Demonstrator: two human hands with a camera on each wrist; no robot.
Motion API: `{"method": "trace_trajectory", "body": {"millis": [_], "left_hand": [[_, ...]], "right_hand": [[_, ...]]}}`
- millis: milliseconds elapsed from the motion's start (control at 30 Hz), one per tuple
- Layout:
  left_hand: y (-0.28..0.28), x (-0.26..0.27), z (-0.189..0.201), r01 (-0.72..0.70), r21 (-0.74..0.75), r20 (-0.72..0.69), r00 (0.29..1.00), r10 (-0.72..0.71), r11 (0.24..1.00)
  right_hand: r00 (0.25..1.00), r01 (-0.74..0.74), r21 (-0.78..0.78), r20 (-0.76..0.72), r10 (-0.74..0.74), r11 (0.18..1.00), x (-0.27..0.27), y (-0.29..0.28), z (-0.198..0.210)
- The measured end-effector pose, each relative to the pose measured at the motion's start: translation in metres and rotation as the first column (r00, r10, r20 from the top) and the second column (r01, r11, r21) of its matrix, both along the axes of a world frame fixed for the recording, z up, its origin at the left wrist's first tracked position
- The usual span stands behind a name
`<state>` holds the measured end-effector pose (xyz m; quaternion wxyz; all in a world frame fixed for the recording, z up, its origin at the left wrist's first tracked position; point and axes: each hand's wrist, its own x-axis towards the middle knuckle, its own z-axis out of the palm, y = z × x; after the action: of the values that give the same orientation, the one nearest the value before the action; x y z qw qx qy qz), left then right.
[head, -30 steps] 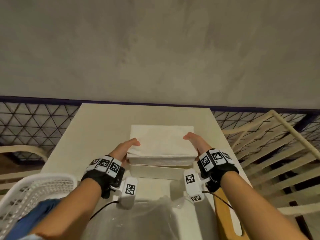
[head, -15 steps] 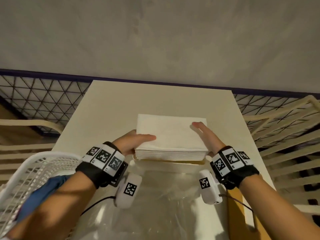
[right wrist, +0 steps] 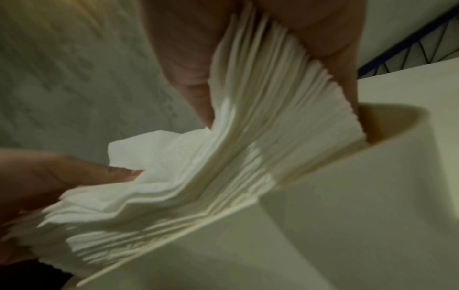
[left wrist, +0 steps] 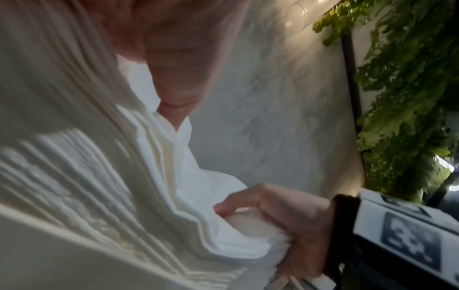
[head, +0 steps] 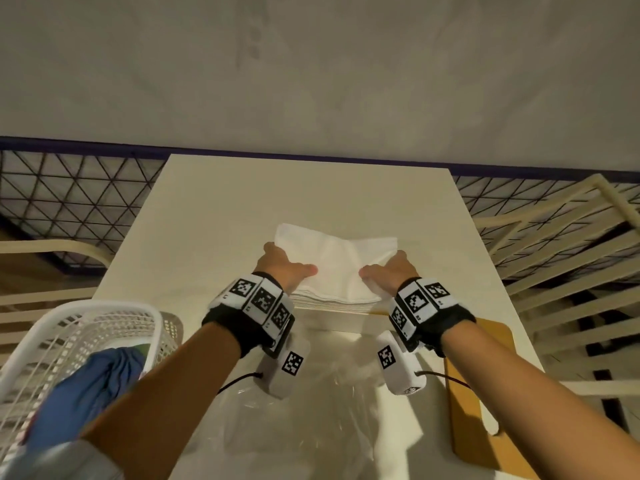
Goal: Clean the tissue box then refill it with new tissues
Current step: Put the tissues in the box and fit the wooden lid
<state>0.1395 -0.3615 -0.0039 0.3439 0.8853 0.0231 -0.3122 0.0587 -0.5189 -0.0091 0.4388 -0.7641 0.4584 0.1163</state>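
Observation:
A thick stack of white tissues (head: 337, 268) sits in the open top of the cream tissue box (head: 332, 310) at the middle of the table. My left hand (head: 285, 270) grips the stack's left end and my right hand (head: 389, 271) its right end. Both thumbs press on top, so the stack sags in the middle. In the right wrist view the tissues (right wrist: 236, 157) bend down into the box (right wrist: 347, 196). The left wrist view shows the stack's layered edge (left wrist: 99, 166) and my right hand (left wrist: 285, 215) beyond it. Most of the box is hidden under the tissues.
A white laundry basket (head: 62, 337) with a blue cloth (head: 86, 386) stands at the near left. A clear plastic wrapper (head: 311, 420) lies in front of the box and a wooden board (head: 481, 393) lies at the near right. Slatted chairs (head: 571, 271) flank the cream table (head: 277, 195).
The flat stack has come down onto the box. Both thumbs have slid inward across its top, and the stack now bends in the middle.

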Motion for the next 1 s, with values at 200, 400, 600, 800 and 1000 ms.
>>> {"method": "trace_trajectory", "body": {"millis": [200,400,600,800,1000], "left_hand": [[-0.003,-0.007,-0.015,0.018,-0.016,0.019,1.000,-0.018,1.000],[-0.003,-0.010,-0.027,0.003,-0.098,0.053,0.999,0.002,0.995],[0.004,-0.004,-0.015,0.103,-0.020,0.033,0.994,-0.102,0.994],[0.026,0.007,0.004,0.171,0.000,0.225,0.960,-0.166,0.985],[0.057,0.008,-0.011,0.228,0.016,-0.019,0.974,-0.228,0.973]], "right_hand": [[0.987,0.132,0.122,0.078,-0.142,0.984,-0.004,0.009,-0.025],[0.986,0.131,0.128,0.088,-0.143,0.983,0.001,0.014,-0.028],[0.992,0.087,0.114,0.082,-0.097,0.990,-0.006,0.007,-0.021],[0.961,-0.160,-0.293,0.170,0.217,0.942,-0.032,0.020,0.000],[0.698,-0.690,-0.333,-0.072,0.712,0.643,-0.040,0.049,-0.005]]}}
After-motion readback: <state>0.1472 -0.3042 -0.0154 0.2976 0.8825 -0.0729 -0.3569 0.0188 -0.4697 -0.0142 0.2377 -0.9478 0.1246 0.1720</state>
